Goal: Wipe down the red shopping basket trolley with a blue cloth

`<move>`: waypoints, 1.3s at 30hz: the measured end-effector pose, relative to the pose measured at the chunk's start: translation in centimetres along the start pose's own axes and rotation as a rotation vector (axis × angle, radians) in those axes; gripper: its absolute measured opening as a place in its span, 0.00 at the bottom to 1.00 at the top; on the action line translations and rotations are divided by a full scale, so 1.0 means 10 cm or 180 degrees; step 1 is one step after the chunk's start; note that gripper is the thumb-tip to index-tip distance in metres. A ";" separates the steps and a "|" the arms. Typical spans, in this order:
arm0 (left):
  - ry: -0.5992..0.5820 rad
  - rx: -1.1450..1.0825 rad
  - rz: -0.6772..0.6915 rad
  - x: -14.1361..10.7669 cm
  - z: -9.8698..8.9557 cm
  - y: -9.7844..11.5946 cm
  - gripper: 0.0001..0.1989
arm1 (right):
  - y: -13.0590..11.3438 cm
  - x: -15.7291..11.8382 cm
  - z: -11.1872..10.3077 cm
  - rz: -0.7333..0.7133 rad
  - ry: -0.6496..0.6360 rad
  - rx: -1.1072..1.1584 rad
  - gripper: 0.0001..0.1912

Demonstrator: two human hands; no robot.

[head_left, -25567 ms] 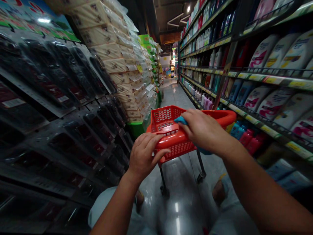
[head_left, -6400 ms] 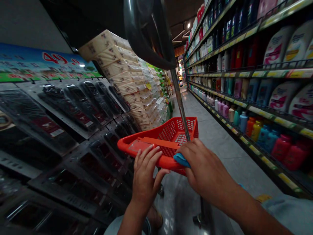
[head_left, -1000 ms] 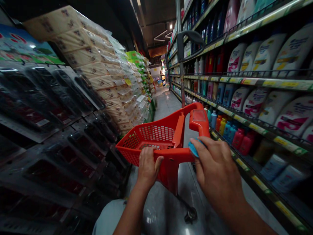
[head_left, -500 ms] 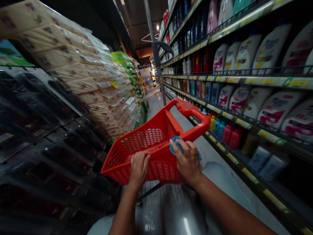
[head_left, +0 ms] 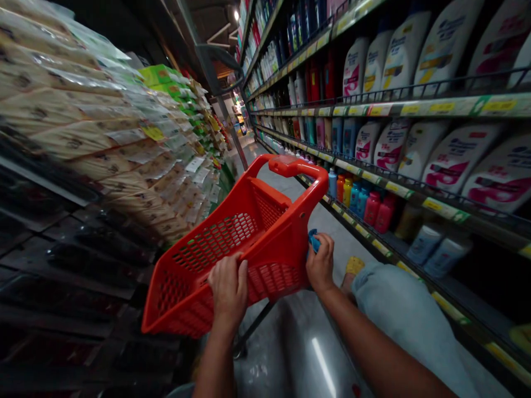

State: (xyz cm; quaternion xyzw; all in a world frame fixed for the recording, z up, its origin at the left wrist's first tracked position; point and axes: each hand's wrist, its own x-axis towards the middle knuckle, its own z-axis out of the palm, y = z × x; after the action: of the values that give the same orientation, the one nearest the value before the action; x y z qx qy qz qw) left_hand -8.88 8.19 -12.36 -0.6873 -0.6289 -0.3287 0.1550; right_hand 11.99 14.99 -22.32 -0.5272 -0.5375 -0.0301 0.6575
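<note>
A red plastic shopping cart basket (head_left: 274,243) with perforated walls stands tilted in view at the centre, its looped handle at the upper right. My left hand (head_left: 228,282) grips the near rim of the basket, fingers hooked over the edge. Bunched in my right hand (head_left: 321,262) is a blue cloth (head_left: 314,241), held against the outer side of the cart below the handle. The fingers of my right hand are curled round the cloth.
Shelves of shampoo bottles (head_left: 398,146) line the right side. Stacked tissue packs (head_left: 124,143) rise at the left, above dark packaged goods. A grey metal pole (head_left: 226,113) stands beyond the cart. My knee and a yellow shoe (head_left: 354,265) show at the lower right.
My right hand has moved with the cloth from the top rim down to the cart's outer side. The view has shifted, and the cart now appears further left. My left hand stays on the rim.
</note>
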 end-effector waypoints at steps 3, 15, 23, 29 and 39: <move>-0.0021 0.0006 -0.0032 0.02 0.03 0.07 0.17 | -0.06 -0.14 0.05 0.0386 -0.0103 -0.0029 0.13; -0.1080 0.0731 -0.0582 0.13 -0.42 -0.30 0.21 | -0.14 -0.11 0.31 0.0657 -0.0135 0.0383 0.14; -0.0687 0.1563 -0.0399 0.12 -0.23 -0.17 0.24 | -0.68 0.14 0.52 0.0279 -0.0919 0.0641 0.19; -0.0429 0.1665 -0.0210 0.11 -0.17 -0.18 0.26 | 0.05 -0.39 0.53 0.0564 -0.0979 0.0320 0.17; -0.0452 0.1558 -0.0392 0.13 -0.12 -0.12 0.26 | 0.01 -0.03 0.74 0.1242 0.0118 0.0789 0.12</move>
State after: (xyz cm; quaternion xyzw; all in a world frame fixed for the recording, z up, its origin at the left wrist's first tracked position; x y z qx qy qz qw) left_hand -10.32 8.62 -10.88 -0.6111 -0.7396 -0.1265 0.2519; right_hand 6.92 20.27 -23.61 -0.5357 -0.4129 0.1542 0.7203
